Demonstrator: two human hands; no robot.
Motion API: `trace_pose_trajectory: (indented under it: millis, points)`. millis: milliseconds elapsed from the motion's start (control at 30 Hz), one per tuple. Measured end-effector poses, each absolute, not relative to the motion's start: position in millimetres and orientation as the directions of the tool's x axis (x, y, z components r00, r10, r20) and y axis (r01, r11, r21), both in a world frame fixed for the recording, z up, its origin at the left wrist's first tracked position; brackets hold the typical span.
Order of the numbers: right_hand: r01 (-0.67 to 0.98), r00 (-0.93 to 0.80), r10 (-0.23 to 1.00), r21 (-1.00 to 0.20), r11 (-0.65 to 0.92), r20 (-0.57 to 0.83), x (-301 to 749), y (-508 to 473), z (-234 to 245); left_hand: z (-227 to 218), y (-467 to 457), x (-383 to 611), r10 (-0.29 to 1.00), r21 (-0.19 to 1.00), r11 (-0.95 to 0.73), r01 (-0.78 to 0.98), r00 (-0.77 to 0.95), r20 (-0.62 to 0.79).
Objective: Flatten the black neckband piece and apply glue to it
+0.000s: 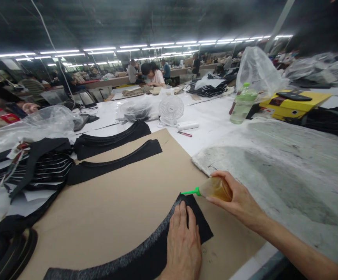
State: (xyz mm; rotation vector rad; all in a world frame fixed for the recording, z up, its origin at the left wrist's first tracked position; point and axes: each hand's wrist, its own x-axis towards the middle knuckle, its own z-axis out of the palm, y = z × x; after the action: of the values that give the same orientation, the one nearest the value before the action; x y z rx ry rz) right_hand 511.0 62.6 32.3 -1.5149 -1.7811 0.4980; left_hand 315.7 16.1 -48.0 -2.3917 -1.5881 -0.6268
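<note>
My right hand (240,202) is wrapped round a squeeze glue bottle (215,188) of amber liquid, tipped on its side. Its thin green nozzle points left, and the tip is at the top corner of a curved black fabric piece (145,254). A shiny, speckled band runs along that piece's inner curved edge. Flat on the same piece lies my left hand (185,237), fingers stretched forward just below the nozzle. Under the fabric is a tan board (107,210). Farther up it, another curved black piece (116,161) lies beside a stack of similar pieces (113,140).
Striped black pieces (46,167) are piled at the left. A grey stained sheet (286,171) covers the right side. Beyond stand a small white fan (171,109), a red cutter (184,133), a green-capped bottle (243,105) and a yellow box (300,105). Other people work far off.
</note>
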Motion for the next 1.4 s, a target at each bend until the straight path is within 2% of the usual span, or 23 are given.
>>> trace_pose_trajectory:
  millis: [100,300,533,667,833,1033,1200,1400]
  points:
    - [0.676,-0.028,0.954,-0.697,0.239,0.300,512,62,34,-48,17,315,0.823,0.060,-0.407,0.911,0.337,0.458]
    - [0.678,-0.124,0.944,-0.669,0.305,0.305,509,59,32,-48,17,315,0.811,0.055,-0.405,0.913,0.331,0.482]
    - [0.699,-0.096,0.922,-0.634,0.331,0.376,515,61,26,-48,17,316,0.826,0.080,-0.402,0.912,0.323,0.462]
    - [0.688,-0.118,0.925,-0.642,0.339,0.362,515,59,27,-46,17,315,0.826,0.076,-0.404,0.911,0.328,0.459]
    - [0.703,-0.056,0.932,-0.650,0.291,0.357,514,61,24,-47,18,315,0.822,0.061,-0.407,0.911,0.336,0.461]
    - [0.692,-0.008,0.967,-0.697,0.190,0.256,510,61,30,-48,18,315,0.831,0.058,-0.399,0.915,0.335,0.443]
    - [0.700,0.072,0.970,-0.705,0.118,0.234,505,63,37,-49,17,315,0.838,0.068,-0.404,0.912,0.339,0.427]
    - [0.699,0.052,0.971,-0.703,0.130,0.232,504,64,38,-48,18,315,0.840,0.069,-0.399,0.914,0.335,0.428]
